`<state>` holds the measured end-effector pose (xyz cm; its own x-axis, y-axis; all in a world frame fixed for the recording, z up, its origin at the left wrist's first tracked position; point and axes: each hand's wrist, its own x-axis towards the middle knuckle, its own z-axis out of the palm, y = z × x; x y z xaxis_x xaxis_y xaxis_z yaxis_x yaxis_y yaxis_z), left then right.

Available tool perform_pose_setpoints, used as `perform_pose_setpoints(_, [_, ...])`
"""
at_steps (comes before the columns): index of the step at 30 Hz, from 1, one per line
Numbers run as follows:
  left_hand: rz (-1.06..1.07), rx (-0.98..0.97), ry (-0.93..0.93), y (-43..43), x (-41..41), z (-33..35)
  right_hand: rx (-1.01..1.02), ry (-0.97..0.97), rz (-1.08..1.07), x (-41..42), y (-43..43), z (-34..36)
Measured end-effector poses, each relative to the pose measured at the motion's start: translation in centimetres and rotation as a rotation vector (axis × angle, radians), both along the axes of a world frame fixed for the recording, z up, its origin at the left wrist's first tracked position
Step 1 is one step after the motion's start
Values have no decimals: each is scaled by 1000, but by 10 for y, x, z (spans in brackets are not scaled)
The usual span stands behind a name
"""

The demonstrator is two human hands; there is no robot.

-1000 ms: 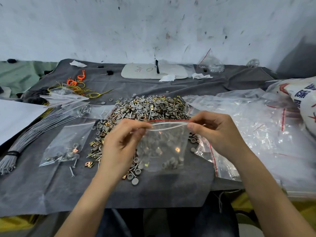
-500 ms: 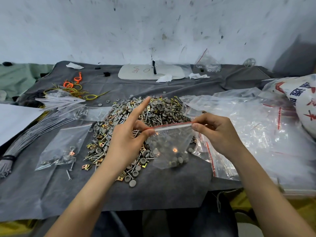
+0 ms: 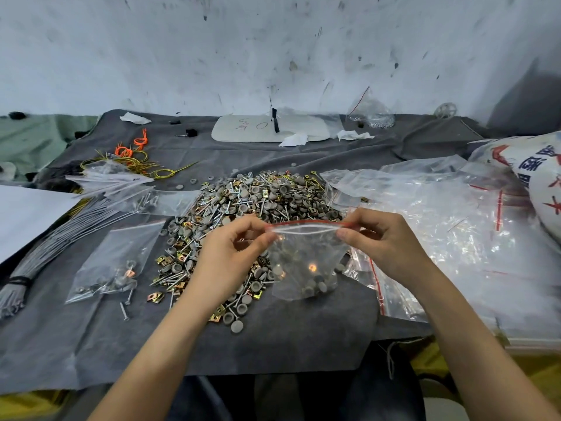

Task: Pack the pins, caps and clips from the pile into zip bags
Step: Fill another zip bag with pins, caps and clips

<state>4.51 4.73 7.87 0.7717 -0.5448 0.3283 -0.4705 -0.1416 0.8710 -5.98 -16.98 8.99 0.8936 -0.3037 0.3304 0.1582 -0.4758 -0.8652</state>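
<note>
Zip bag (image 3: 306, 262), hands (image 3: 226, 256) (image 3: 385, 241) pinching (perhaps unsealed)

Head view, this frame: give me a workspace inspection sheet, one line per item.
Surface: wrinkled dark grey cloth over the table.
Job's things: pile of pins, caps and clips mid-cloth; held zip bag with caps at its bottom; filled bag lying left; empty bags heaped right.
Clutter: tissue scraps, white board at the back.
Hands: left hand and right hand each pinch one end of the zip bag's top.
Cables: grey wire bundle left; yellow and orange ties behind it.
Surroundings: scuffed white wall; printed sack right.
</note>
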Motion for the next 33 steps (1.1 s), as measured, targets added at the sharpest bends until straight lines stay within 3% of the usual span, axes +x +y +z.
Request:
perform_pose_setpoints(5, [-24, -58, -20, -1, -6, 6, -332, -76, 37, 4, 11, 11])
perform_pose_setpoints(16, [-54, -25, -134, -2, -11, 7, -598, -128, 35, 6, 29, 26])
perform_pose_setpoints(33, [-62, 41, -292, -8, -14, 4, -650, -82, 130, 10, 47, 22])
